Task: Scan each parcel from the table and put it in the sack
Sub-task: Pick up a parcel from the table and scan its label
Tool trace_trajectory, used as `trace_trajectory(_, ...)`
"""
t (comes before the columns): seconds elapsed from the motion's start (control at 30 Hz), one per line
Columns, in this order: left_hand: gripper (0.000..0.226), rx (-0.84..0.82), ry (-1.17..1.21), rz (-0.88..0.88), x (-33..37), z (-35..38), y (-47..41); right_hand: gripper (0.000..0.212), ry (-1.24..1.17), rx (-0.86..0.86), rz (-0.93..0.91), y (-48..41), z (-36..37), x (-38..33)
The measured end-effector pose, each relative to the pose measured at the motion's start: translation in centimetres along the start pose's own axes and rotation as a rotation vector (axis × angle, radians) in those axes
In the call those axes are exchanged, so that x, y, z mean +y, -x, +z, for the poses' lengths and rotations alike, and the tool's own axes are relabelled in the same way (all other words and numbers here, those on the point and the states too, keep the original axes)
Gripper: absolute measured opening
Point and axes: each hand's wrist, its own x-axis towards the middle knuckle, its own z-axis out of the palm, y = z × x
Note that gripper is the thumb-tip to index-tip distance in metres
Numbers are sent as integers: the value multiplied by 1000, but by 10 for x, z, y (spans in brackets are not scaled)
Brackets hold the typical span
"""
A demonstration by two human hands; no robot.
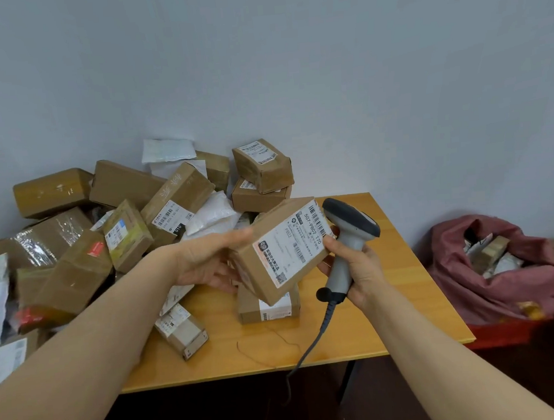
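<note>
One wide-angle camera, worn on my head, looks forward and down from close above my arms. My left hand [203, 262] and right hand [360, 269] show just below the frame's centre over the orange wooden table [393, 316]; the pale grey wall [290, 59] fills the upper half, the dark red fabric sack [474, 293] the right edge.

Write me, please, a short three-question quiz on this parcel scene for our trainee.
1. True or false: the left hand holds a parcel with its label facing up.
2. Which hand grips the scanner? A) left B) right
3. Fill in: the sack sits to the ____ of the table.

Key: 1 true; 2 B, the right hand; 3 right.
</note>
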Motion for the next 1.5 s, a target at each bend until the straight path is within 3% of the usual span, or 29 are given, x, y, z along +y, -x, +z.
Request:
trace_trajectory(0.17, 78, -34, -414, -131, 6, 20, -1, 37, 23, 57, -5, 0, 6, 5)
trace_trajectory(0.37, 110, 41, -305, -102, -16, 44, -22, 28, 139, 127, -66, -3, 15, 4)
trace_trajectory(0.47, 94, 177, -330, -72, -28, 45, -31, 24, 214, 104, -96, -2, 21, 3)
trace_trajectory(0.67, 64, 516, 8, 25, -27, 5, -33, 27, 428, -133, 47, 22, 18, -3)
trace_trajectory(0.83, 80, 639, -9, -20, -35, -21, -43, 17, 510, -265, 171, 40, 24, -3)
trace_trajectory(1.0, 89, 669, -8, -32, -42, -32, -55, 18, 559, -268, 188, 44, 28, -5)
trace_trajectory(1.33, 80, 646, -9, -26, -40, -37, -74, 16, 559, -210, 196, 35, 26, -6)
trace_trajectory(1.5, 57, 444, 146, -11, -33, -14, -95, 17, 404, -30, 164, 26, 3, -5)
